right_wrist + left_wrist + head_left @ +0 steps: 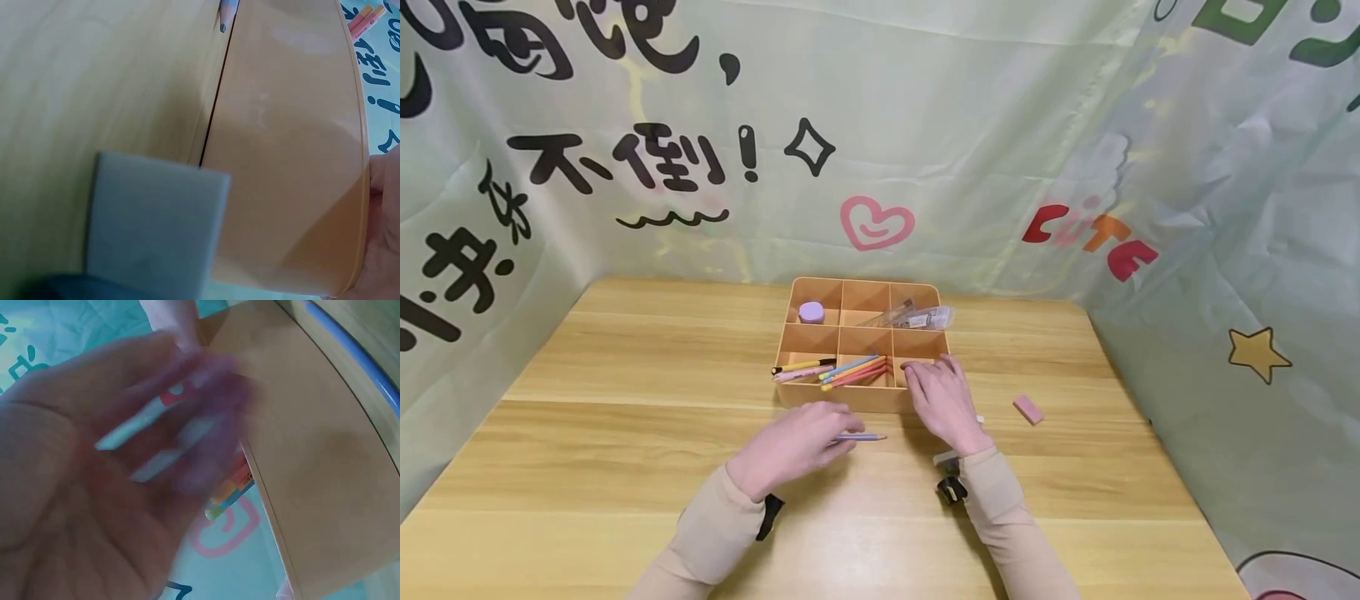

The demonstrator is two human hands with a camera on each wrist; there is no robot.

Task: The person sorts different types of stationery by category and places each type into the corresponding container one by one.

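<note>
In the head view, a tan six-compartment organizer box (pixel 880 402) stands on the wooden table. My left hand (pixel 797 442) hovers in front of it with loosely bent fingers, over a blue-purple pencil (pixel 868 437). The left wrist view shows that pencil (pixel 356 350) lying along the box's base, apart from the blurred fingers. My right hand (pixel 940 400) reaches over the front right compartment, fingertips at its inside. The right wrist view catches part of this hand (pixel 384 231) beyond the box rim; I cannot tell whether it holds anything.
Coloured pencils (pixel 857 371) fill the front middle compartment, and pens (pixel 805 371) lie in the front left one. A lavender round item (pixel 811 312) sits back left; clear plastic items (pixel 921 317) stick out back right. A pink eraser (pixel 1028 409) lies right of the box.
</note>
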